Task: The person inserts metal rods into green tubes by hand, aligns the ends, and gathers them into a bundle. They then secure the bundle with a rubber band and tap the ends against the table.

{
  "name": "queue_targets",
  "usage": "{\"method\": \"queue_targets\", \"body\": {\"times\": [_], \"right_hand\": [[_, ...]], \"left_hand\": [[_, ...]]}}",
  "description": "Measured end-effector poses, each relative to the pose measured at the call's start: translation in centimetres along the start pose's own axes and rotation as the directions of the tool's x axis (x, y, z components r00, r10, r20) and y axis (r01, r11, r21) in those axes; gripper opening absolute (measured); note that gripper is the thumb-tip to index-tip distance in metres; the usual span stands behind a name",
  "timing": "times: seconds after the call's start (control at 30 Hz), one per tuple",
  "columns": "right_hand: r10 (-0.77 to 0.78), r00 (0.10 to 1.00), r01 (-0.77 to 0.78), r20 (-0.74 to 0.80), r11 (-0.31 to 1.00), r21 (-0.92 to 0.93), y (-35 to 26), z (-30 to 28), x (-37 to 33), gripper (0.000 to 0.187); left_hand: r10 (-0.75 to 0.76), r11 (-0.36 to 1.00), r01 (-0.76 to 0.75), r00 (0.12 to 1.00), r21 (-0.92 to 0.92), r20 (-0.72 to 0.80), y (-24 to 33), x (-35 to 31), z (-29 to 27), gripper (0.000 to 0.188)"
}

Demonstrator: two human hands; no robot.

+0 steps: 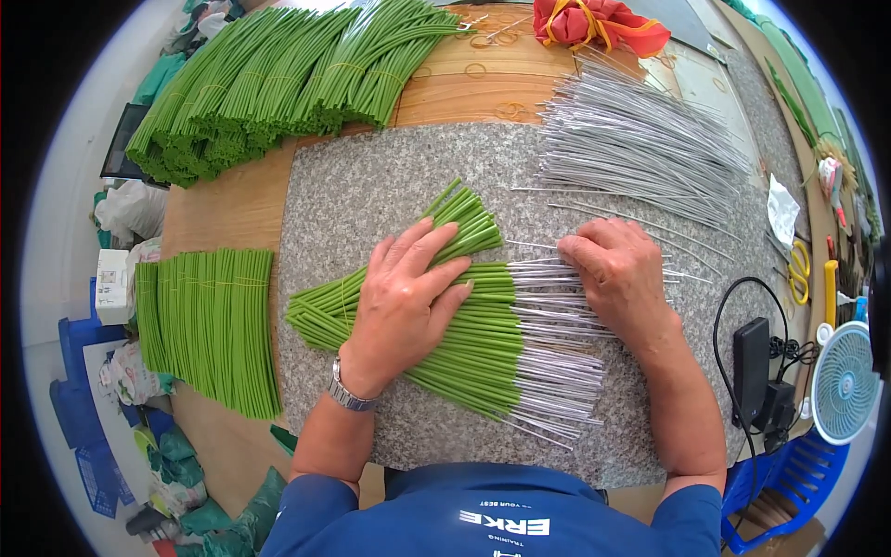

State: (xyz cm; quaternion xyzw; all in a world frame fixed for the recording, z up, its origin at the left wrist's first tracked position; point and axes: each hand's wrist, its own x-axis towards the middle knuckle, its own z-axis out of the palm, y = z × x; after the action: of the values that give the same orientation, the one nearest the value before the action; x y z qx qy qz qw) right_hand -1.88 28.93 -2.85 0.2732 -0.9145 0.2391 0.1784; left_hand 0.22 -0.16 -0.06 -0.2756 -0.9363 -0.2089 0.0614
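Note:
A fan of green tubes (483, 348) with silver wires (557, 371) sticking out of their right ends lies on a grey stone slab (362, 181). My left hand (404, 302) rests flat on the green tubes, fingers spread. My right hand (617, 274) presses down on the bare wire ends just right of the tubes. A small bunch of loose green tubes (464, 218) lies above my left hand, touching its fingertips.
A pile of bare silver wires (640, 139) lies at the slab's far right. Bundled green tubes (278, 74) sit at the far left and another bundle (209, 325) at the near left. Yellow scissors (798, 269), a small fan (845, 381), a black adapter (750, 357) and red cloth (594, 23) lie around.

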Motion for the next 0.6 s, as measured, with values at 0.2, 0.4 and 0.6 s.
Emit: {"method": "queue_targets", "body": {"times": [0.2,0.4,0.6], "right_hand": [[-0.007,0.998,0.006,0.063,1.0,0.013,0.11,0.14,0.18,0.015],[-0.033,0.998,0.034,0.049,0.999,0.0,0.11,0.11,0.33,0.018],[-0.075,0.997,0.075,0.014,0.997,-0.007,-0.33,0.21,0.73,0.011]], "left_hand": [[-0.013,1.0,0.013,1.0,-0.008,0.001,0.14,0.08,-0.14,0.025],[-0.005,1.0,0.004,1.0,-0.006,-0.003,0.08,0.05,-0.14,0.026],[-0.011,1.0,0.011,1.0,-0.004,-0.002,0.11,-0.02,-0.27,0.026]]}}
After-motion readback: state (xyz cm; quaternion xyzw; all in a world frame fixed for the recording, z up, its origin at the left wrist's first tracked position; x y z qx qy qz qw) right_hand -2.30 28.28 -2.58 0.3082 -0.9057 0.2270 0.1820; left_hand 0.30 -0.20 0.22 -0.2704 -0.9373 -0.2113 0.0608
